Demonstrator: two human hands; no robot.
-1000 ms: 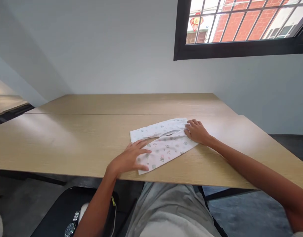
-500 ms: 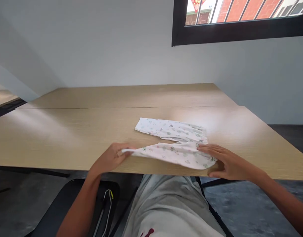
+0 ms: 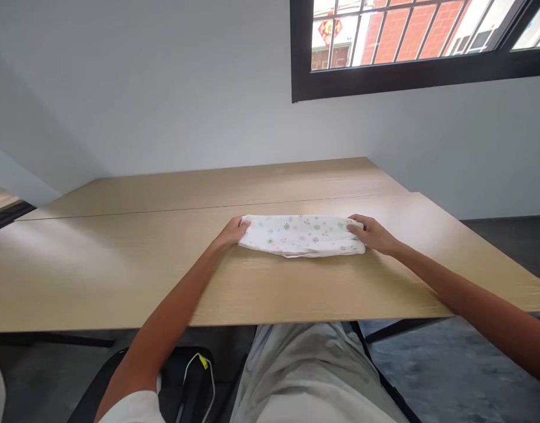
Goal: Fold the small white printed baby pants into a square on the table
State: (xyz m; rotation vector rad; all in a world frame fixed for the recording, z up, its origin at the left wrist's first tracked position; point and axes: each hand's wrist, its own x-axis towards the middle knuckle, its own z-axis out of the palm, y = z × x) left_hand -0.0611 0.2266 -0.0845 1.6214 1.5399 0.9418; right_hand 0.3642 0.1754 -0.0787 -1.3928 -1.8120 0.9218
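Note:
A small white garment with a tiny printed pattern lies folded lengthwise into a narrow strip on the wooden table. My left hand grips its left end, fingers curled over the cloth. At the right end, my right hand holds the fabric the same way. Both arms reach forward over the table's near edge.
The table runs back to a grey wall with a seam across its middle. A dark-framed window sits high on the right. Below the near edge are my grey-clad lap and a black bag on the left.
The near leg of the garment has been lifted and folded away from me onto the far leg. Both hands moved forward with it and now hold the ends of the folded strip.

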